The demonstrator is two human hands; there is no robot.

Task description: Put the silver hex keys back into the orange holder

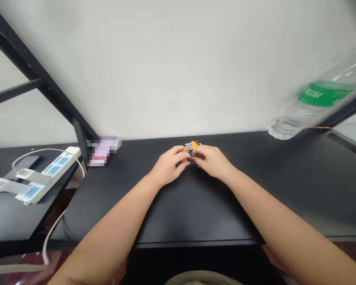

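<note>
Orange-and-silver item (195, 145) at frame centre, over black tabletop (195, 213), partly covered by 2 hands. Left hand (172, 164): fingers pinched on its left side. Right hand (213, 160): thumb and fingers gripping its right side. Can't tell if it touches the tabletop. Clear bottle (317, 95), green label, upper right; white power strip (50, 174), left of frame.

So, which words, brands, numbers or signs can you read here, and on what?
None reads clearly.
Bottle: white characters on the green label, too blurred and slanted.
Power strip: any markings are too small.
Lilac item: pixelated, unreadable.
Orange-and-striped item between left hand and right hand: small, partly covered; no legible text.
</note>
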